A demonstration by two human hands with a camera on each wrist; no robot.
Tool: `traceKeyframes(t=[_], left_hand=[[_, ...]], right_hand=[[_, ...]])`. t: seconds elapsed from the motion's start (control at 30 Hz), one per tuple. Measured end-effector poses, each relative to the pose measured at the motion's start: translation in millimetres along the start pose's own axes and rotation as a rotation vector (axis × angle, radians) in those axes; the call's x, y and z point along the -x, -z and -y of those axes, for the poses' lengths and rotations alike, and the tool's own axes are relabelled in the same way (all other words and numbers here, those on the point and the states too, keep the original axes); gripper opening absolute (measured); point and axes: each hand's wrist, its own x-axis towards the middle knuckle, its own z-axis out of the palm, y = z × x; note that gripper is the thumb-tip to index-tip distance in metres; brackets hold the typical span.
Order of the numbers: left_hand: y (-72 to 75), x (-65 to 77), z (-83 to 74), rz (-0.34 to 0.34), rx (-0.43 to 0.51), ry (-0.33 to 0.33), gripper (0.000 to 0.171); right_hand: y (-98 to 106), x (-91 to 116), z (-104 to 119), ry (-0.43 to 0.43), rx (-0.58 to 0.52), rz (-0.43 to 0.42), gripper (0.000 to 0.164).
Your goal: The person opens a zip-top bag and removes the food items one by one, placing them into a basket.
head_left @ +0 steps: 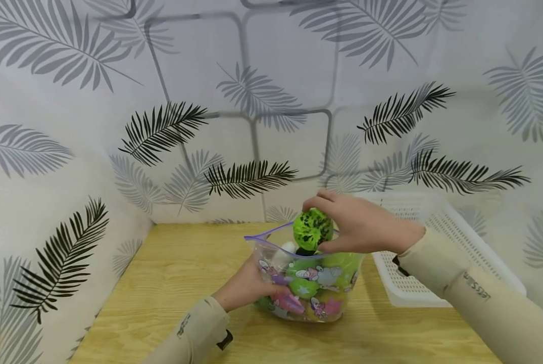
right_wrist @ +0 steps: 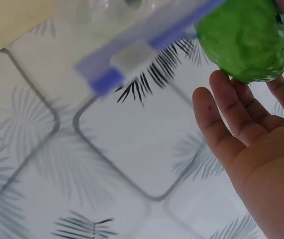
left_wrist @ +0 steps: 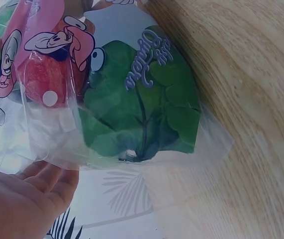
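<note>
A clear zip bag (head_left: 330, 316) with purple edging and cartoon prints stands on the table, its mouth open. My left hand (head_left: 248, 285) grips its left side, the thumb in front. Above the mouth, my right hand (head_left: 359, 222) holds a round, lumpy, bright green object (head_left: 309, 230) with black specks, between thumb and fingers. In the right wrist view that green object (right_wrist: 246, 40) looks glossy, and the purple zip strip (right_wrist: 171, 30) lies beside it. Through the plastic, the left wrist view shows a red thing (left_wrist: 42, 79) and a dark green leafy thing (left_wrist: 142, 104).
A white perforated plastic basket (head_left: 453, 303) stands to the right, partly behind my right forearm. The wood-grain table (head_left: 176, 263) meets a leaf-patterned cloth (head_left: 289, 60) at the back and left.
</note>
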Motion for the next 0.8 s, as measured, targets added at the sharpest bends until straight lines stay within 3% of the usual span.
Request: traceKeyframes(t=[0.2,0.37,0.47,0.57,0.8], left_hand=[[-0.7,1.9,3.3,-0.031,-0.035,0.011,0.083],[-0.4,1.1,2.4,-0.027,-0.044,-0.007,0.082],[-0.4,1.3,1.7,-0.03,-0.073,0.0,0.082],[-0.6,1.4,2.7,-0.039,-0.093,0.007,0.081],[-2.0,0.7,1.5,-0.027,-0.071,0.007,0.08]], right_hand=[[26,34,-22,-0.06,-0.029,-0.056,0.068],[38,63,-60,-0.195,-0.039,-0.104,0.066],[34,80,-85,-0.301,-0.047,-0.032,0.065],[22,94,-107,-0.381,-0.045,0.092,0.066],[-23,125,-149,-0.454,-0.156,0.343,0.064]])
